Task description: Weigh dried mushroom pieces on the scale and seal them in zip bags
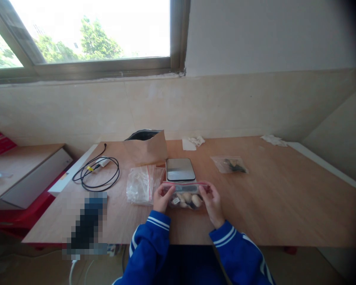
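Between my two hands is a clear zip-lock bag (186, 198) with a red seal strip, holding several pale rounded pieces, some dark bits and a small white packet. My left hand (162, 197) pinches its upper left corner, thumb in front. At the upper right corner, my right hand (211, 200) grips the seal strip the same way. Just behind the bag sits a flat digital scale (180, 169) with a silver plate; the bag covers its front part. A stack of clear zip-lock bags (141, 184) lies left of my left hand.
A brown paper bag (148, 148) with a dark inside stands behind the stack. Left lie a coiled black cable (118, 174) and a pixelated dark object (87, 221). Another filled zip-lock bag (222, 164) rests right of the scale. Crumpled white tissue (197, 141) lies near the wall.
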`<act>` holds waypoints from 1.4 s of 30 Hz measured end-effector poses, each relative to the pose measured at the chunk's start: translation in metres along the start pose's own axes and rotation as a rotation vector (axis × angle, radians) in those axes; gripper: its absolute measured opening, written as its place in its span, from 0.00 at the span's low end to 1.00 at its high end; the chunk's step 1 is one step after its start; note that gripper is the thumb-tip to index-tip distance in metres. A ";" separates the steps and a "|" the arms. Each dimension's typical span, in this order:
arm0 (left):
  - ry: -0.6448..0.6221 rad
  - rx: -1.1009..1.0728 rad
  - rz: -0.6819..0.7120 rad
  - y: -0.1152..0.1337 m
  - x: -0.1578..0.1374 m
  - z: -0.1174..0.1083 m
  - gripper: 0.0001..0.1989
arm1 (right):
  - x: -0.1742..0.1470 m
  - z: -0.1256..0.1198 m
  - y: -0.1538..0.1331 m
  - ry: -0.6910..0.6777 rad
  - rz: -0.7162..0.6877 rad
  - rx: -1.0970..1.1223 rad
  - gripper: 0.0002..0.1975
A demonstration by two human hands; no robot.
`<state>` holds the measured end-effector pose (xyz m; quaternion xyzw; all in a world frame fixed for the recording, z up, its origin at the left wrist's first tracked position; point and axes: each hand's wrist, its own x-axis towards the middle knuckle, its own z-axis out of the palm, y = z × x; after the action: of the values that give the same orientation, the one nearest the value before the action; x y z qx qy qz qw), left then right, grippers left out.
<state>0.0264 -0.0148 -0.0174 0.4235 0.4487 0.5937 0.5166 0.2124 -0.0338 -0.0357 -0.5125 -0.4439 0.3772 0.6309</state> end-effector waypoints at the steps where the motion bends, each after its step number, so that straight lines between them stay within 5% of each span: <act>1: 0.003 0.003 0.006 0.000 0.000 0.000 0.16 | 0.000 0.000 0.000 -0.021 0.015 0.017 0.19; 18: 0.075 0.018 0.094 -0.010 0.005 -0.004 0.16 | 0.001 0.001 0.003 0.003 -0.010 -0.018 0.16; 26: 0.103 0.051 0.081 -0.007 0.004 -0.005 0.16 | 0.001 0.002 0.002 0.016 -0.037 -0.092 0.18; 42: 0.023 0.026 -0.037 -0.008 0.003 -0.003 0.19 | -0.002 0.007 -0.012 -0.106 0.057 0.110 0.18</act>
<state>0.0251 -0.0115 -0.0253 0.4151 0.4699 0.5831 0.5167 0.2054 -0.0352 -0.0241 -0.4691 -0.4404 0.4454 0.6226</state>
